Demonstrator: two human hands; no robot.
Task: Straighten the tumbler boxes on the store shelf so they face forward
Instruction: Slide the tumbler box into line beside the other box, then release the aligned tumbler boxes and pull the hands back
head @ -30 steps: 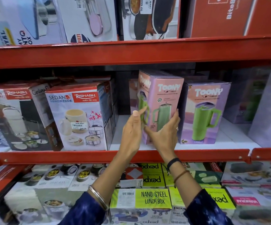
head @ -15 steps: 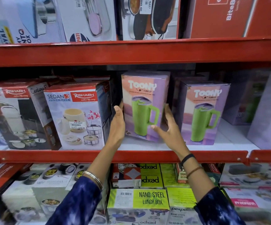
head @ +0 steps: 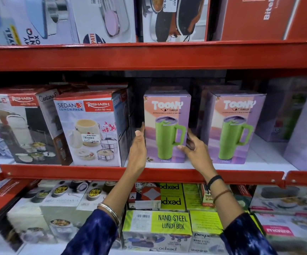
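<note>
Two purple and peach tumbler boxes stand on the middle shelf, each showing a green tumbler. The left tumbler box (head: 166, 126) faces forward. My left hand (head: 139, 146) lies flat against its left side, fingers pointing up. My right hand (head: 195, 146) presses its lower right edge, thumb on the front face. The box is held between both palms. The right tumbler box (head: 236, 126) also faces forward, a gap apart, untouched. More purple boxes (head: 285, 111) stand blurred behind it and at the far right.
A Sedan-3 lunch pack box (head: 90, 126) stands close on the left of my left hand. The red shelf lip (head: 75, 172) runs below the boxes. Lunch boxes (head: 171, 221) fill the lower shelf; cookware boxes (head: 103, 17) fill the top one.
The left tumbler box turned from edge-on to fully front-facing and now sits square near the shelf's front. My hands moved from its front corner to its two sides.
</note>
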